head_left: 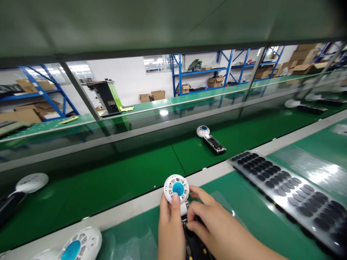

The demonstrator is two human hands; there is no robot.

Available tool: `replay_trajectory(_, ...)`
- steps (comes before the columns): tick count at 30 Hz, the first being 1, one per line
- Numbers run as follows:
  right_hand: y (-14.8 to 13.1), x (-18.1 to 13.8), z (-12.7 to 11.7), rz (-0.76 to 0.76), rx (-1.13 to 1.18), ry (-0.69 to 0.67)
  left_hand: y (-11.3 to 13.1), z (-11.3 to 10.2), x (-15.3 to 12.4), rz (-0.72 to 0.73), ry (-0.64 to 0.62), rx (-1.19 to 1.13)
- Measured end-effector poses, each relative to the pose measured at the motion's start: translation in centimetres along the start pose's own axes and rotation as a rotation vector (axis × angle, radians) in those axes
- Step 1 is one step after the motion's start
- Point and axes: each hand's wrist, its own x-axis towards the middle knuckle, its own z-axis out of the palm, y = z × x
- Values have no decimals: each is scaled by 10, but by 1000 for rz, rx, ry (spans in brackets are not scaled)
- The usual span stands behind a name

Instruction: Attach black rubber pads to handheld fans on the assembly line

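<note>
The green conveyor belt [121, 177] takes up the widest band, running from 9 o'clock across to 3 o'clock through the middle of the view; a pale rail borders it on the near side, and nearer than that lies the green bench top [238, 191]; blue shelving [200, 72] stands against the far wall at 12 to 1 o'clock, with cardboard boxes [151, 96] on the floor beside it; a long silvery tray [252, 179] of dark oval pads lies on the bench at 4 o'clock; a black and green machine [104, 95] sits on the far bench at 11 o'clock.

At 6 o'clock both hands meet on the hand fan [176, 188], which is held just above the near rail, its white round head with a blue centre turned upward and its black handle running down between the palms; the left hand [170, 227] is closed round the neck, thumb pressed against the lower rim of the head; the right hand [214, 225] is curled narrow, fingertips pinching where the head joins the handle.

A second fan [210, 139] lies flat on the belt at 1 o'clock from the hands, well apart; a third fan [29, 182] rests at 9 o'clock at the belt's left edge; a fourth fan [78, 245] lies at 8 o'clock, cut off by the lower edge.
</note>
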Motion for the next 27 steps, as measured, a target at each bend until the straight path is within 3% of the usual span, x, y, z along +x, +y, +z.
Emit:
replay_trajectory(11, 11, 3, 7, 36, 257, 78, -1, 1, 2, -35, 24, -68)
replay_trajectory(15, 17, 4, 7, 80, 500, -16, 5, 0, -2, -70, 5, -109)
replay_trajectory(20, 9, -1, -1, 45, 882, -288, 15, 1, -11, 7, 3, -204)
replay_trajectory(27, -2, -10, -4, -84, 839, -296, 22, 0, -21, 172, 51, -220)
